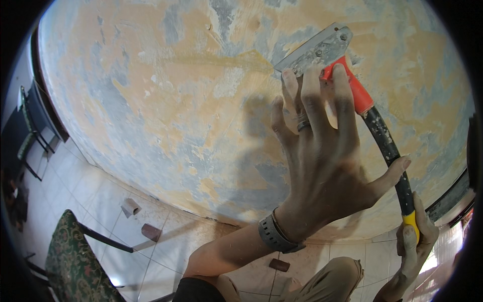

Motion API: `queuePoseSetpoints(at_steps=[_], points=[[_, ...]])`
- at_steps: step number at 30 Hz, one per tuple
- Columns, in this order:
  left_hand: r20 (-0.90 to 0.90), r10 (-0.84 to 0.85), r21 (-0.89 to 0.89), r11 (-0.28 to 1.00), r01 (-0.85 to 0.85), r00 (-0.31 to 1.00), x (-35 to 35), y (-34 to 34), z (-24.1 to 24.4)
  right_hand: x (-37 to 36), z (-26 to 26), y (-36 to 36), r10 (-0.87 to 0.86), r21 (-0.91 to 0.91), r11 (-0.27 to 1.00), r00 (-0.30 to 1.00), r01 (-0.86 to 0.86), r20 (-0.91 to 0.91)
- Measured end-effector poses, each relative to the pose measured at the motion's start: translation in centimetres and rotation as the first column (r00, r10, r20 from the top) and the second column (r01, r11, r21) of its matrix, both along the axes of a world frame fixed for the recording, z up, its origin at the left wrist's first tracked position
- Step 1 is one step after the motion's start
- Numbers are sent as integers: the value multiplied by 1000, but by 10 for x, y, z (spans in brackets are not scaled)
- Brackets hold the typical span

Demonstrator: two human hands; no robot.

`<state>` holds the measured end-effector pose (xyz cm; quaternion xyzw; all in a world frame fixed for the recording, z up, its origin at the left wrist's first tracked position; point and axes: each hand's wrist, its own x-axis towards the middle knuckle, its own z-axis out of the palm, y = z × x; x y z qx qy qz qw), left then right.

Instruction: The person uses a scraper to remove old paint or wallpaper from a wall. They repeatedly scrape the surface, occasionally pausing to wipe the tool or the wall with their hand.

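Note:
My right hand (417, 230), low at the right, is closed around the yellow end of a long-handled scraper (386, 143). The handle is black, spattered with pale residue, with a red socket near the head. A metal blade in a bolted grey clamp (320, 47) lies against a patchy wall (181, 124). My left hand (324, 151) has its fingers spread, the tips pressing on the clamp and red socket. Its thumb crosses the black handle without wrapping around it. The wall has peach, grey and whitish patches of coating.
Pale floor tiles (124, 241) run along the wall's foot. A chair with green floral upholstery (75, 260) stands at lower left. Reddish-brown blocks (151, 232) and a curled grey sheet (131, 207) lie on the floor. Another patterned chair (28, 139) is farther left.

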<state>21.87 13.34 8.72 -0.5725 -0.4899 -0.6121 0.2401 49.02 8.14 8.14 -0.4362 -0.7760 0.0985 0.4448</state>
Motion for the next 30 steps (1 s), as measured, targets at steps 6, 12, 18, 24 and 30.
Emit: queuePoseSetpoints(at_steps=[6, 12, 18, 24, 30], points=[[19, -1, 14, 1000, 1, 1000, -2, 0, 3, 6, -3, 5, -71, 157, 986, 991, 52, 116], [10, 51, 0, 999, -51, 999, -4, -6, 9, 0, 10, -2, -77, 207, 978, 979, 37, 191], [-23, 97, 79, 992, -95, 995, -15, -2, 9, -13, 17, -1, -50, 210, 978, 980, 9, 192], [-13, 140, 184, 974, -136, 990, -25, 16, 8, -51, 51, -10, 24, 26, 999, 992, -28, 125], [-37, 299, 101, 950, -294, 954, -55, -6, 30, -72, 42, 22, 225, 65, 971, 971, -231, 84]])
